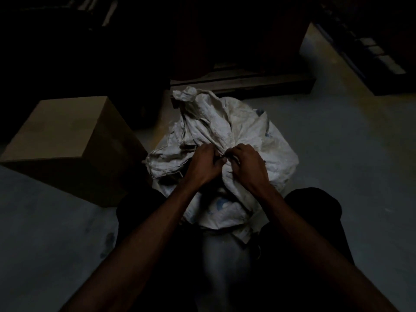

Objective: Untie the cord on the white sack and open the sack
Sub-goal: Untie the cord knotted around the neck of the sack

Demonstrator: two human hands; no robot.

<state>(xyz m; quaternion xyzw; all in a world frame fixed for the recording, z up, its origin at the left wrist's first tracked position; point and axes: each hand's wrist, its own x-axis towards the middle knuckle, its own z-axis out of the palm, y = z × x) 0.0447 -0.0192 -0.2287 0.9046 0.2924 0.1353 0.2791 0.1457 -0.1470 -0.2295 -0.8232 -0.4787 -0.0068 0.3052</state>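
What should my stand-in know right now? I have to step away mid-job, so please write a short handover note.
Left hand: pinched at the tie point of the crumpled white woven sack.
Right hand: pinched at the same spot; a thin dark cord shows between the fingertips.
Sack stands on the grey floor, beside a brown cardboard box.
Done: both hands are at the knot.
Left: neck looks bunched; untie, then open.

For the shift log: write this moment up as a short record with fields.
setting: dim room, grey concrete floor
sack: crumpled white woven sack on the floor between the person's knees, neck gathered
cord: thin dark cord at the neck, barely visible
left hand: fingers pinching at the cord
right hand: fingers pinching at the cord
sack state: not yet open
nearby: brown cardboard box left of the sack, dark wooden pallet behind it
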